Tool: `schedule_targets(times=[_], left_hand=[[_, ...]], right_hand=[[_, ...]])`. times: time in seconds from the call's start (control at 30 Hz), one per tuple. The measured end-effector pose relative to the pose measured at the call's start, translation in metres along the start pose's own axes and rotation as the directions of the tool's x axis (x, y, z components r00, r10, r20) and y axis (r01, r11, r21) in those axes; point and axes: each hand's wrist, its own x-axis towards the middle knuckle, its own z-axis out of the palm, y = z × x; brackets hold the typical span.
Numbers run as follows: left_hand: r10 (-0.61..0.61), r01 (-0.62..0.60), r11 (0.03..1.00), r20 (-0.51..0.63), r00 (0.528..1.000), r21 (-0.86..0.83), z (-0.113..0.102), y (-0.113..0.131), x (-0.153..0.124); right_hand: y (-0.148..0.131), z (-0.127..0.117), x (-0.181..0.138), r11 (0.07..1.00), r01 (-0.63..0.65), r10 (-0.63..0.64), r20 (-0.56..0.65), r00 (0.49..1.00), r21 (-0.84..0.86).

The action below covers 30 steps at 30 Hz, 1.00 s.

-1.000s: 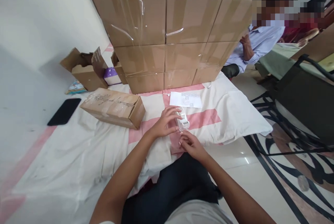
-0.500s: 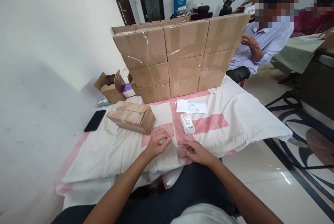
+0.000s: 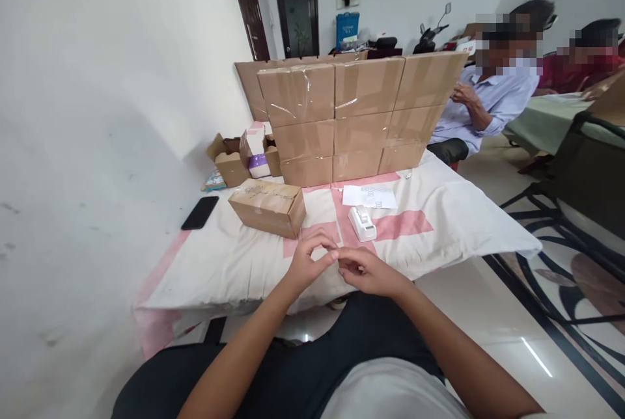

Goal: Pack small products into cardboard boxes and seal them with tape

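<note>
My left hand [image 3: 308,261] and my right hand [image 3: 368,271] meet fingertip to fingertip just above the near edge of the white and pink cloth [image 3: 439,220]. Both hands are curled in a pinch; whatever sits between the fingers is too small to make out. A small white device [image 3: 362,223] lies on the cloth just beyond my hands, untouched. A sheet of white paper [image 3: 370,196] with small printed marks lies behind it. A sealed brown cardboard box [image 3: 268,207] rests on the cloth to the left of my left hand.
A wall of stacked taped cartons [image 3: 351,120] stands at the far edge of the cloth. An open carton [image 3: 229,160] and a black phone [image 3: 200,213] lie left, by the white wall. A seated person [image 3: 481,110] is at right, beside dark chairs [image 3: 586,165].
My left hand let go of the white device, which now lies on the cloth. Both hands drew back toward me and came together in a pinch. The view lifted and widened.
</note>
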Motion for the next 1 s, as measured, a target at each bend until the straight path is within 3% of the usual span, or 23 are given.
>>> schedule_targets(times=[0.1, 0.27, 0.37, 0.47, 0.5, 0.53, 0.6, 0.67, 0.73, 0.9, 1.0], left_hand=[[0.195, -0.166, 0.970, -0.165, 0.967, 0.178, -0.008, 0.009, -0.003], [0.495, -0.384, 0.821, -0.190, 0.848, 0.422, -0.022, 0.031, -0.008], [0.559, -0.407, 0.812, -0.355, 0.749, 0.419, -0.043, 0.059, -0.009], [0.576, -0.358, 0.814, -0.556, 0.599, 0.458, -0.080, 0.088, -0.011], [0.579, -0.324, 0.808, -0.567, 0.586, 0.492, -0.095, 0.093, -0.012], [0.571, -0.288, 0.806, -0.553, 0.607, 0.516, -0.111, 0.095, -0.013], [0.500, -0.231, 0.826, -0.481, 0.720, 0.513, -0.140, 0.089, -0.014], [0.372, -0.177, 0.878, -0.402, 0.837, 0.445, -0.163, 0.073, -0.015], [0.238, -0.095, 0.923, -0.357, 0.903, 0.373, -0.178, 0.054, -0.014], [0.013, 0.075, 0.935, -0.244, 0.970, 0.348, -0.184, 0.028, -0.008], [-0.123, 0.185, 0.923, -0.198, 0.973, 0.336, -0.185, 0.024, -0.009]], right_hand=[[-0.010, 0.008, 0.007, 1.000, -0.017, 0.016, -0.053, 0.998, -0.005], [-0.019, 0.013, 0.020, 0.987, -0.111, 0.126, -0.137, 0.982, 0.112], [0.002, 0.013, 0.029, 0.989, -0.145, 0.137, -0.190, 0.972, -0.024], [0.039, 0.017, 0.044, 0.972, -0.194, 0.158, -0.241, 0.957, -0.131], [0.050, 0.020, 0.052, 0.971, -0.200, 0.160, -0.266, 0.950, -0.129], [0.060, 0.024, 0.062, 0.972, -0.198, 0.154, -0.294, 0.943, -0.128], [0.072, 0.033, 0.088, 0.974, -0.168, 0.110, -0.331, 0.937, -0.154], [0.077, 0.042, 0.120, 0.971, -0.121, 0.048, -0.326, 0.944, -0.205], [0.082, 0.049, 0.152, 0.967, -0.083, 0.000, -0.324, 0.946, -0.241], [0.110, 0.050, 0.202, 0.992, -0.028, -0.032, -0.465, 0.884, -0.122], [0.125, 0.043, 0.210, 0.999, 0.016, 0.001, -0.410, 0.912, 0.038]])
